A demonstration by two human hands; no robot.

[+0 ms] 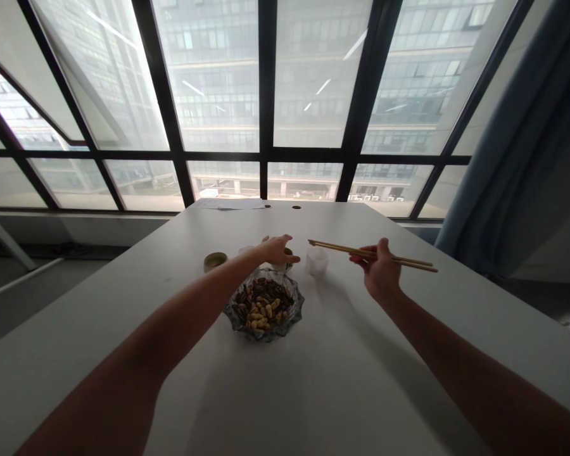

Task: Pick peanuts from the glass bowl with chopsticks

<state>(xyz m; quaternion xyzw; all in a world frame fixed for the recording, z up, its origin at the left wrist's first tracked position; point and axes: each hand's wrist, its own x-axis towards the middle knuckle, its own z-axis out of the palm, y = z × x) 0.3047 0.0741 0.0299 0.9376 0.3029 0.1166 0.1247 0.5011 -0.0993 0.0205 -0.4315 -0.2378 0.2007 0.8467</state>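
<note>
A: Hands?
B: Two: left hand, right hand.
A: Chopsticks?
B: Two.
A: Bowl?
B: One. Peanuts inside: many, overlapping, no reliable count. Dark pieces: likewise many, uncountable.
A: Small vessels?
B: White cup, one. Olive pot, one. Marked pot, one, partly hidden.
A: Table?
B: One. Dark discs at far end: two. Paper: at least one sheet; exact number unclear.
A: Curtain?
B: One.
</note>
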